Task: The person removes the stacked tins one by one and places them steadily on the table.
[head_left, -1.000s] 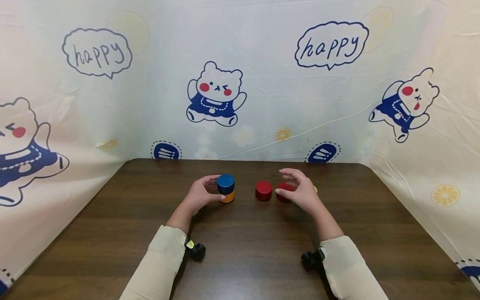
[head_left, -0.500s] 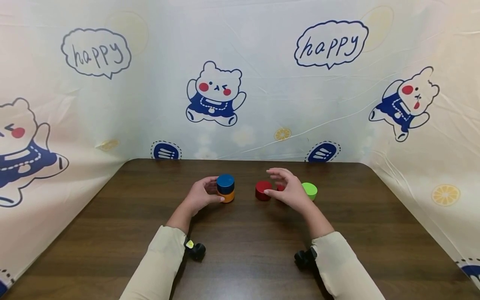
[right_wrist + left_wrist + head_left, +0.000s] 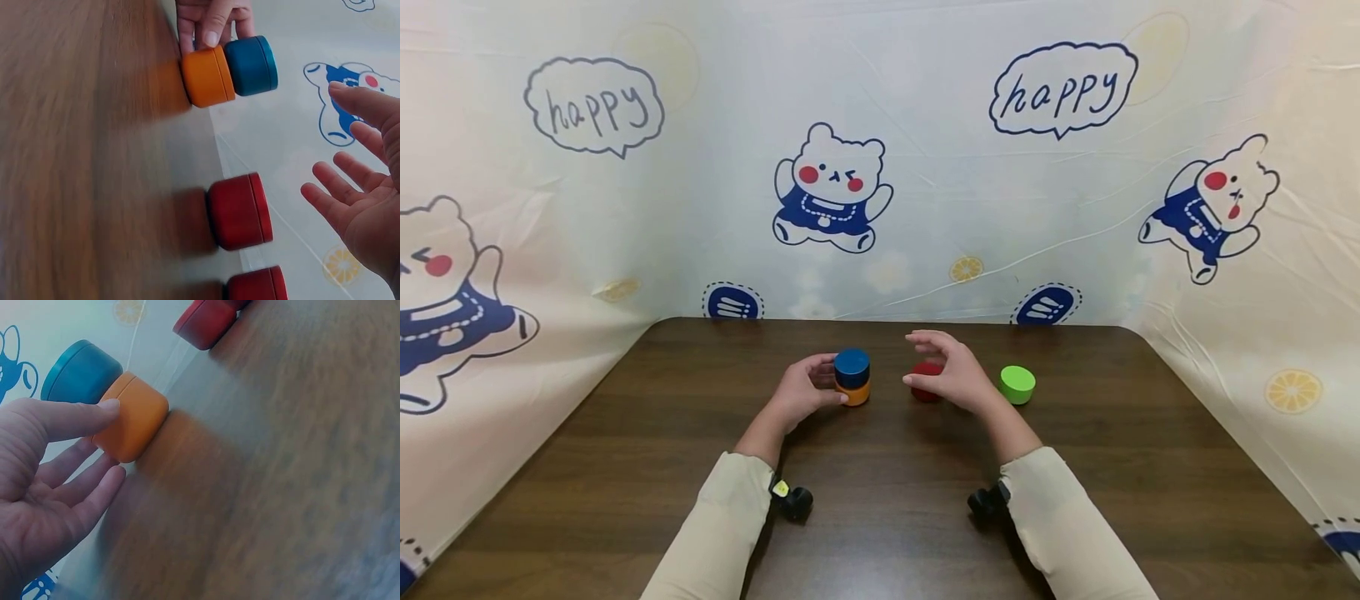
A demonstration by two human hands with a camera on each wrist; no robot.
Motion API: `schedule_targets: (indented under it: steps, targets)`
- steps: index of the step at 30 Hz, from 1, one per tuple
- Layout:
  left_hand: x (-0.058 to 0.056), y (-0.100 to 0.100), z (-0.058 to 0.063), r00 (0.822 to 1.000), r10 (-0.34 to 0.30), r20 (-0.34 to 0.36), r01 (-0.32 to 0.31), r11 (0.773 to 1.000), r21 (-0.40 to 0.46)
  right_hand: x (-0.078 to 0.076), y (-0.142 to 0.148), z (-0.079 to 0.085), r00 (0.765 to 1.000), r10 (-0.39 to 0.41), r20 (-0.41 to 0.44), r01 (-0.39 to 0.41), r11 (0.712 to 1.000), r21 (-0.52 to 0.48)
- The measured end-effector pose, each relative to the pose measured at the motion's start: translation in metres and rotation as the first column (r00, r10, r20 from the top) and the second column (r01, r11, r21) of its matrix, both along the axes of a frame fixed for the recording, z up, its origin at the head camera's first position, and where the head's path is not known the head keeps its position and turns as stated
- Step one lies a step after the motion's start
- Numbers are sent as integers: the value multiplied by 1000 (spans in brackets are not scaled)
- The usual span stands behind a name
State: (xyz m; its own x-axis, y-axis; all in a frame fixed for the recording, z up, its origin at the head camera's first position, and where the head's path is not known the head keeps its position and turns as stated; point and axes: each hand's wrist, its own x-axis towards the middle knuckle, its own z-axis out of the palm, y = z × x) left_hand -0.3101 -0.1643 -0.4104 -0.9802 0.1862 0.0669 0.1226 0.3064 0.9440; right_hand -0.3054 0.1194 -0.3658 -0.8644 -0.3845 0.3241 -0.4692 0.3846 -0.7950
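Observation:
My left hand (image 3: 797, 396) holds a small orange cylinder (image 3: 134, 419) from the left, thumb on its near side and fingers behind it. A blue cylinder (image 3: 852, 367) sits on top of the orange one. The right hand (image 3: 958, 375), fingers spread and thumb apart, hovers in the air with nothing in it. In the head view it overlaps a red cylinder (image 3: 237, 212). A second red cylinder (image 3: 256, 286) stands beside the first, hidden behind the right hand in the head view. Each cylinder shows a seam near its top.
A bright green cylinder (image 3: 1017, 383) stands right of the right hand. All stand toward the back of a dark brown wooden table (image 3: 880, 500). Behind it hangs a pale cloth (image 3: 925, 208) printed with bears.
The right hand has moved left, from over the right red cylinder to over the left one, uncovering the green cylinder. The left hand and its stack stay put.

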Motion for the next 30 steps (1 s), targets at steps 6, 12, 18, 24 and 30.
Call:
schedule_targets:
  steps: [6,12,18,24,30]
  targets:
    - [-2,-2,0,1000,12,17,-12,1000,2,-5,-16,-2,999,24,48,-24,1000,-4]
    - [-4,-1,1,1000,20,3,-20,1000,-2,-8,-29,-4,998,28,52,-29,999,20]
    - [-4,-2,1,1000,24,-3,-24,1000,-12,-12,-41,-5,998,55,41,-56,998,20]
    - [-3,-2,0,1000,28,5,-28,1000,-13,-13,-55,-8,997,36,70,-38,999,36]
    - [-2,-1,0,1000,25,6,-25,1000,-4,-14,-66,-10,994,43,103,-44,999,4]
